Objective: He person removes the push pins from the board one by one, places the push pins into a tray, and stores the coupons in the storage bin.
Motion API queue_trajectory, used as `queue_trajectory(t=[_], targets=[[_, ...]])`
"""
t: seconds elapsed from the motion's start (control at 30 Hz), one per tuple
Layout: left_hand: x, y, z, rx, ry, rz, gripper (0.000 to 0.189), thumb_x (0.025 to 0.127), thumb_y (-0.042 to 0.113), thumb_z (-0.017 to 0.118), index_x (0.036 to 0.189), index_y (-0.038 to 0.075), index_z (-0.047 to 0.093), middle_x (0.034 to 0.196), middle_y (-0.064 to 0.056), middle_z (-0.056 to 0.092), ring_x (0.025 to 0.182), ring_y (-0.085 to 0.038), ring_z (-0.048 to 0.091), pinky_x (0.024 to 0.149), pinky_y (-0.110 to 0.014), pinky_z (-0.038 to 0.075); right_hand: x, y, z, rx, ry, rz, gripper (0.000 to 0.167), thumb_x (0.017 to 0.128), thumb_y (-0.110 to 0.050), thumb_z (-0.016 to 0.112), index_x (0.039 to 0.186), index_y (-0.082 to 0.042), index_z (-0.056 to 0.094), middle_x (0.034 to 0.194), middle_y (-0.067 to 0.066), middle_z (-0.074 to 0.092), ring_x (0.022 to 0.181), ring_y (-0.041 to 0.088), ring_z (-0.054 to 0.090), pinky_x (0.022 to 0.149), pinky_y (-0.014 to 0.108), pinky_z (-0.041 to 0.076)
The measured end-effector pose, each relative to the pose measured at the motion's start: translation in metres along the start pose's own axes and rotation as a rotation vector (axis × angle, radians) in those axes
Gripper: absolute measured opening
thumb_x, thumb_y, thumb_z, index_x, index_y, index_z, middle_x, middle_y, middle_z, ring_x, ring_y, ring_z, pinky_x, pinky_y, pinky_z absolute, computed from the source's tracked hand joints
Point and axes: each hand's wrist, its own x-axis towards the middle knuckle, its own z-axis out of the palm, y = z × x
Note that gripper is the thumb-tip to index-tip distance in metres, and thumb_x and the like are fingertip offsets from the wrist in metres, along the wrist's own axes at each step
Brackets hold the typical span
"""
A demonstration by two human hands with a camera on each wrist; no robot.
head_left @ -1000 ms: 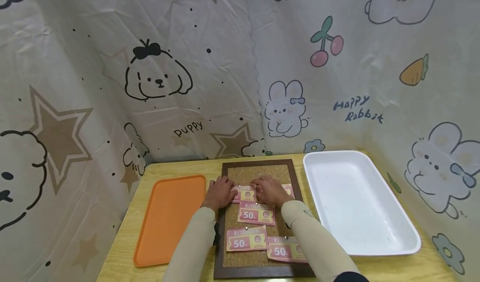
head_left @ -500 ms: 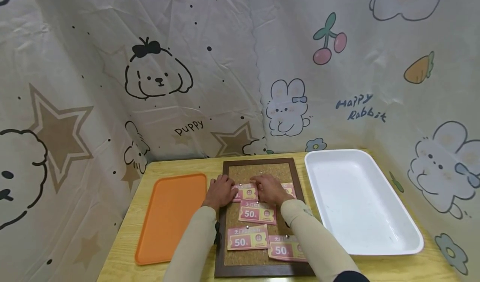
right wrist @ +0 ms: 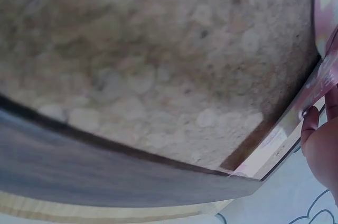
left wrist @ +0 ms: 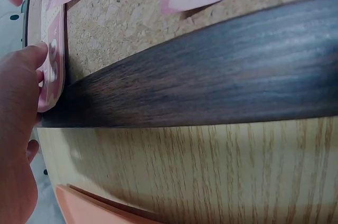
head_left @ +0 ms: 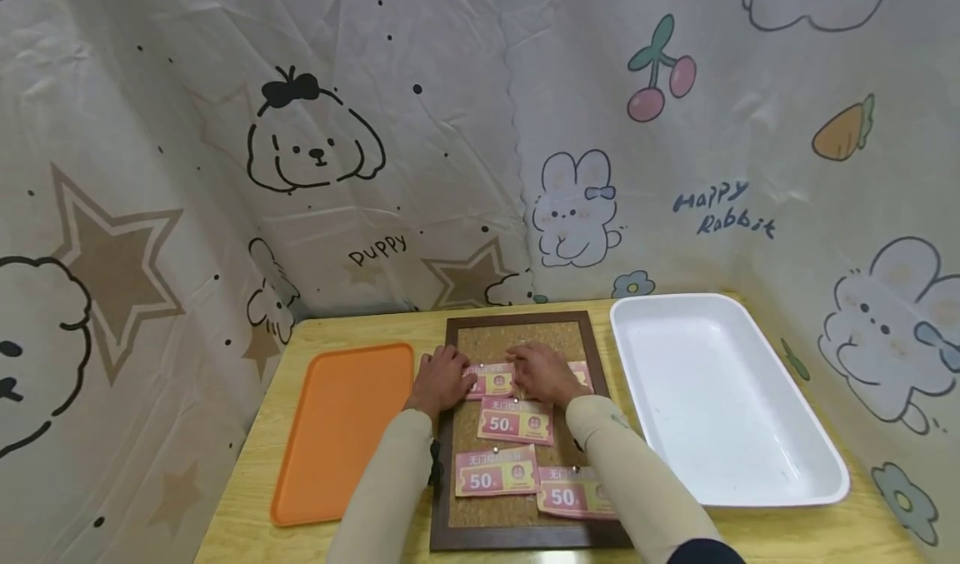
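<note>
A pink and yellow paper coupon (head_left: 495, 380) lies at the upper left of the cork board (head_left: 517, 511). My left hand (head_left: 441, 378) pinches its left end, the thumb on its face; in the left wrist view that end (left wrist: 53, 71) lifts at the frame. My right hand (head_left: 546, 374) has its fingers curled at the coupon's right end, which it hides, and seems to pinch it. Just right of that hand shows part of another coupon (head_left: 580, 372). Pinned below are a middle coupon (head_left: 515, 422), a lower left coupon (head_left: 495, 472) and a lower right coupon (head_left: 572, 495).
An orange tray (head_left: 348, 435) lies left of the board on the wooden table (head_left: 247, 464). To the right stands a deep white plastic tub (head_left: 720, 406). A printed curtain (head_left: 450, 172) hangs behind and along both sides. A dark wooden frame (head_left: 444, 497) edges the board.
The head view has shifted slightly. My right fingertips have moved a little to the right along the coupon's upper edge. My left hand stays at the coupon's left end.
</note>
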Motion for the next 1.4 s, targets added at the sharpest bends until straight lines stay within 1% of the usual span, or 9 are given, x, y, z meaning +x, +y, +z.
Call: queue_trajectory(t=[0.2,0.3,0.4,0.57,0.8,0.97,1.07,1.27,1.4], targets=[[0.003,0.0,-0.001,-0.004,0.004,-0.005,0.039,0.096,0.047,0.053,0.12,0.017,0.063,0.122,-0.005,0.056,0.115,-0.024,0.046,0.1,-0.046,0.036,0.0,0.002,0.0,-0.009,0.033,-0.003,0.041,0.09,-0.031,0.067,0.13,-0.022,0.06,0.122,0.003,0.063,0.119,0.026,0.056,0.102,0.051,0.04],[0.003,0.001,-0.002,0.001,0.004,0.007,0.039,0.096,0.047,0.052,0.12,0.018,0.064,0.124,-0.005,0.056,0.117,-0.024,0.047,0.101,-0.046,0.036,0.0,0.001,0.002,-0.008,0.047,-0.014,0.041,0.09,-0.032,0.068,0.129,-0.021,0.06,0.12,0.003,0.064,0.117,0.025,0.057,0.101,0.051,0.04],[0.003,0.002,-0.004,0.008,0.011,0.026,0.039,0.096,0.048,0.052,0.119,0.018,0.064,0.124,-0.004,0.056,0.119,-0.024,0.047,0.1,-0.046,0.036,0.0,-0.001,0.003,0.009,0.047,-0.012,0.044,0.089,-0.03,0.069,0.131,-0.021,0.059,0.122,0.003,0.064,0.118,0.025,0.056,0.103,0.052,0.039],[0.003,0.006,-0.007,0.014,0.017,0.038,0.038,0.096,0.047,0.054,0.117,0.018,0.063,0.125,-0.004,0.056,0.119,-0.024,0.047,0.099,-0.046,0.035,0.001,-0.002,0.003,0.023,0.005,0.009,0.047,0.09,-0.029,0.068,0.135,-0.024,0.055,0.129,0.001,0.062,0.125,0.022,0.052,0.108,0.051,0.035],[0.007,0.008,-0.005,0.015,0.01,0.022,0.038,0.094,0.047,0.057,0.118,0.018,0.064,0.124,-0.004,0.057,0.116,-0.023,0.047,0.098,-0.046,0.035,0.002,0.0,0.004,0.053,0.005,-0.011,0.043,0.09,-0.028,0.07,0.131,-0.026,0.059,0.11,-0.005,0.066,0.117,0.019,0.054,0.101,0.049,0.038],[0.008,0.008,-0.003,0.028,0.004,0.018,0.038,0.094,0.048,0.057,0.118,0.02,0.064,0.122,-0.003,0.059,0.115,-0.023,0.047,0.098,-0.046,0.034,0.002,0.0,0.004,0.082,0.0,0.0,0.04,0.09,-0.028,0.068,0.129,-0.029,0.061,0.103,-0.008,0.066,0.109,0.017,0.055,0.098,0.047,0.038],[0.008,0.009,-0.003,0.021,0.001,0.021,0.038,0.094,0.047,0.057,0.119,0.019,0.064,0.122,-0.003,0.06,0.116,-0.024,0.048,0.1,-0.048,0.034,0.002,-0.001,0.002,0.096,0.002,0.003,0.038,0.09,-0.026,0.066,0.129,-0.028,0.062,0.099,-0.009,0.066,0.104,0.017,0.055,0.095,0.046,0.038],[0.006,0.013,-0.005,0.001,-0.011,0.023,0.04,0.094,0.046,0.057,0.121,0.018,0.064,0.123,-0.005,0.061,0.117,-0.025,0.048,0.101,-0.051,0.032,0.001,-0.002,0.003,0.088,-0.006,0.016,0.04,0.089,-0.016,0.059,0.127,-0.026,0.063,0.099,-0.009,0.067,0.104,0.015,0.055,0.098,0.046,0.038],[0.005,0.014,-0.005,-0.005,-0.012,0.018,0.039,0.095,0.046,0.056,0.121,0.018,0.063,0.123,-0.005,0.061,0.116,-0.025,0.048,0.102,-0.051,0.031,0.0,-0.003,0.004,0.115,-0.007,0.034,0.041,0.086,-0.016,0.058,0.126,-0.024,0.063,0.099,-0.008,0.067,0.104,0.016,0.054,0.099,0.046,0.037]])
